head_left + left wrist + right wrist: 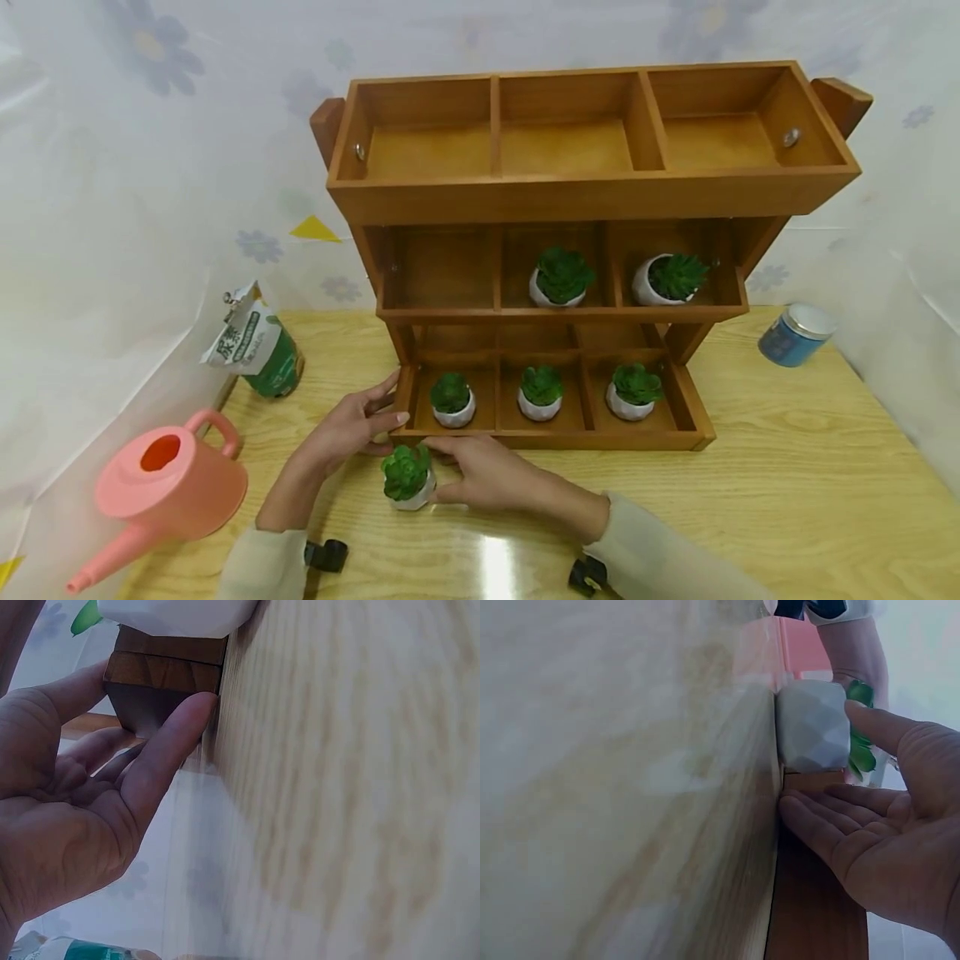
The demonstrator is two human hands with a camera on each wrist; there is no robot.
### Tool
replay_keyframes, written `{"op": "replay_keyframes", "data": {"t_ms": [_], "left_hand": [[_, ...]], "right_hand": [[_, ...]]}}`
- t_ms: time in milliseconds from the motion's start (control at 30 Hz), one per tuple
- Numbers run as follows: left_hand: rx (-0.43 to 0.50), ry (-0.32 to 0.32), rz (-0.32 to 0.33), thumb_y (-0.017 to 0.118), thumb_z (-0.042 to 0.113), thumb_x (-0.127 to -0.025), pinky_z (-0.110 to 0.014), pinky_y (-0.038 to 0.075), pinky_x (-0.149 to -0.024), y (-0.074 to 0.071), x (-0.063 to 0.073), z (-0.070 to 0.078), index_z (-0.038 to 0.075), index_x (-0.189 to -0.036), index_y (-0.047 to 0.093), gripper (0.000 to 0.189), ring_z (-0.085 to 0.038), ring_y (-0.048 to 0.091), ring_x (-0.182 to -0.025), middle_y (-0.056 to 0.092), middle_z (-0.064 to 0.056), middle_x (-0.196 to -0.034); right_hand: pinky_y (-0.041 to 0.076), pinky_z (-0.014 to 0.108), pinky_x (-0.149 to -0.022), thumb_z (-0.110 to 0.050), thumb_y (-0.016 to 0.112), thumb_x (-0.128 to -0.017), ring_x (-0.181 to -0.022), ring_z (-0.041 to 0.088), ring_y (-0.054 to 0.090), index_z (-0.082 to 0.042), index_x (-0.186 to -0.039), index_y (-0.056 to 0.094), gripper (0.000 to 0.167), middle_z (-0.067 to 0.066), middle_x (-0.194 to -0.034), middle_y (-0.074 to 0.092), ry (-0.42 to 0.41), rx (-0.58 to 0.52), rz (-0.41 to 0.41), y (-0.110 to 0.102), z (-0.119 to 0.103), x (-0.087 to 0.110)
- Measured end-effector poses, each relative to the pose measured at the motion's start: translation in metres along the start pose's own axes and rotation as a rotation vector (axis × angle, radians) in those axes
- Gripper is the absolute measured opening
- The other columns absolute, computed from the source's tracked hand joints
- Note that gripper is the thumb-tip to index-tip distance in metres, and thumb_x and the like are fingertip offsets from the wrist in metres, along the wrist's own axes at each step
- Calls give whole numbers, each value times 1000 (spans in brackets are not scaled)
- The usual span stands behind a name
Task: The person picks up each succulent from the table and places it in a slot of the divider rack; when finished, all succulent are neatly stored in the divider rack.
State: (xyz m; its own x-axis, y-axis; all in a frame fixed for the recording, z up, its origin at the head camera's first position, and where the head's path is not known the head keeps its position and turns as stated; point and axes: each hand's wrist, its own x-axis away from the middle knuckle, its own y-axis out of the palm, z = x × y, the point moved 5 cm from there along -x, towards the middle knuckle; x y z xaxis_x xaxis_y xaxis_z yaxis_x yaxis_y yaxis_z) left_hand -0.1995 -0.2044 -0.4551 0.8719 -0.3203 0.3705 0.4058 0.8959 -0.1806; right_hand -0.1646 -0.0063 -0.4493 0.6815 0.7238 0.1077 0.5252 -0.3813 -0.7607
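Observation:
My left hand (351, 429) holds the lower left corner of a wooden plant shelf (592, 196), thumb over the rim and fingers along the side. In the left wrist view these fingers reach round the dark brown end (161, 682) close to the table. My right hand (491, 475) lies along the shelf's front board, fingers straight against it. Its thumb tip is right at a white faceted pot (814, 727) with a green succulent (406, 472), standing on the table in front of the shelf's left end, between both hands.
Three potted succulents (540, 396) sit in the bottom tier, two more (670, 279) in the middle tier. A pink watering can (183, 483) and a clipped green-white bag (258, 346) stand left. A blue jar (797, 335) stands right, near the table's edge.

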Motion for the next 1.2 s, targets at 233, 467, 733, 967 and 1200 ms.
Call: {"op": "replay_keyframes", "data": {"t_ms": [233, 467, 733, 967, 1200], "left_hand": [[1, 6, -7, 67, 31, -100, -47, 60, -90, -1, 0, -2, 33, -163, 17, 81, -42, 37, -147, 16, -20, -169], [-4, 5, -4, 67, 31, -100, -47, 60, -89, -1, 0, -2, 33, -163, 17, 81, -42, 38, -146, 17, -20, -169], [-8, -4, -1, 66, 30, -100, -47, 60, -90, 1, 0, -2, 34, -163, 17, 80, -42, 38, -147, 18, -20, -168], [-8, 1, -5, 66, 31, -100, -46, 60, -90, 1, 0, 0, 35, -163, 16, 80, -42, 39, -146, 20, -19, -168], [-10, -6, 6, 66, 31, -100, -46, 61, -89, -1, 0, 0, 35, -163, 17, 79, -42, 41, -145, 22, -19, -167]], "right_hand": [[54, 22, -89, -45, 81, -86, -108, -3, 64, -27, -143, 57, 64, -16, -126, 68, -31, -60, -33, 2, -8, -12], [51, 20, -83, -47, 84, -82, -96, -5, 61, -34, -129, 65, 53, -22, -112, 68, -15, -108, -48, 1, -9, -16], [48, 15, -74, -45, 84, -83, -82, -6, 57, -33, -124, 69, 46, -22, -100, 68, -54, -121, -37, 2, -7, -15], [50, 15, -74, -43, 83, -84, -82, -6, 60, -30, -125, 70, 45, -20, -101, 70, -84, -134, -29, -2, -5, -13], [53, 14, -86, -43, 83, -84, -99, -7, 66, -29, -130, 69, 50, -18, -116, 73, -110, -169, 3, -6, -4, -6]]}}
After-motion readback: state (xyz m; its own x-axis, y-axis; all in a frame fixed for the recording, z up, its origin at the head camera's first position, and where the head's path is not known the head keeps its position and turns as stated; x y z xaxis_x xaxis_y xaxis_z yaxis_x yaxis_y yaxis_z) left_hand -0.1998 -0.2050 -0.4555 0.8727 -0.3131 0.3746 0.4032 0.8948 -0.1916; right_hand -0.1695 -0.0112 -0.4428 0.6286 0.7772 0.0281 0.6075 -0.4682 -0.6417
